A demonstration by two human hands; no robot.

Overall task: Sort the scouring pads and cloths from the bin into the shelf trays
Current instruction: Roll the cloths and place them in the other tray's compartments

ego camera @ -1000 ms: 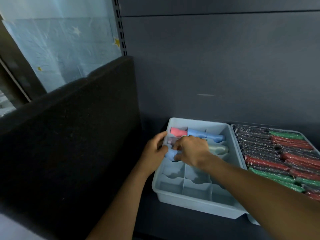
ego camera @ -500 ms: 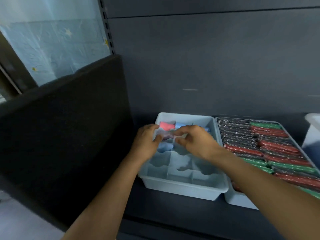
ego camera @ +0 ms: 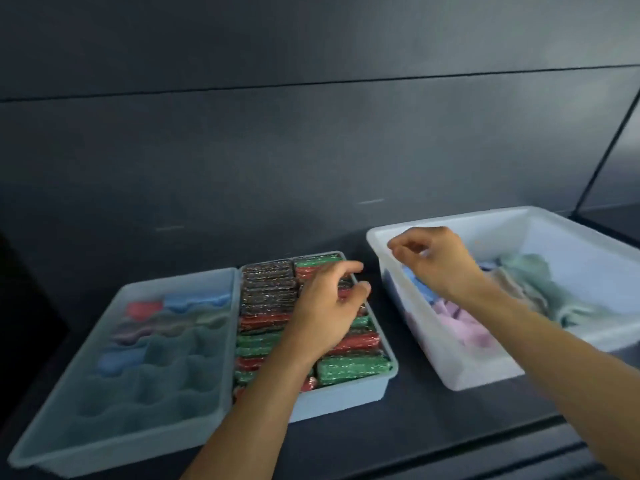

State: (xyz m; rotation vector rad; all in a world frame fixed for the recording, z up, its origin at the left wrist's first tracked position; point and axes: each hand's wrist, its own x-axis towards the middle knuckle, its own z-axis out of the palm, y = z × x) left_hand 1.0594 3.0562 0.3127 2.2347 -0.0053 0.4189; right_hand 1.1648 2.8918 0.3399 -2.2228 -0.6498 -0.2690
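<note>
**On the shelf: sorting partway done, cloths left in the bin**

Head view.
- At left, divided tray (ego camera: 114,441). Rolled cloths fill only the back compartments: a red one (ego camera: 143,308), a blue one (ego camera: 194,299), some dull-coloured ones behind the blur, and another blue (ego camera: 116,362) a row nearer. The front compartments look bare. Edges are smeared, so an exact count is not possible.
- Just beside it, touching along one wall, pad tray (ego camera: 343,393). Scouring pads (ego camera: 270,296) in black, red and green stand packed in rows, front to back. It looks close to full.
- At right, apart from the trays, white bin (ego camera: 478,368). A loose heap lies inside: purple cloth (ego camera: 460,323) near the front, pale green cloth (ego camera: 540,282) further back, a bit of blue under the wrist. No scouring pads are visible in it.
- Left hand (ego camera: 325,306) hovers over the pad tray, fingers loosely curled, nothing seen in them.
- Right hand (ego camera: 440,261) is above the bin's near-left corner, fingers bent, thumb near forefinger, nothing seen between them.

Judgement: pads appear finished or nearly so. The cloth side is roughly a third filled. What is left is to lift cloths from the bin, roll them and slot them into the bare compartments.
</note>
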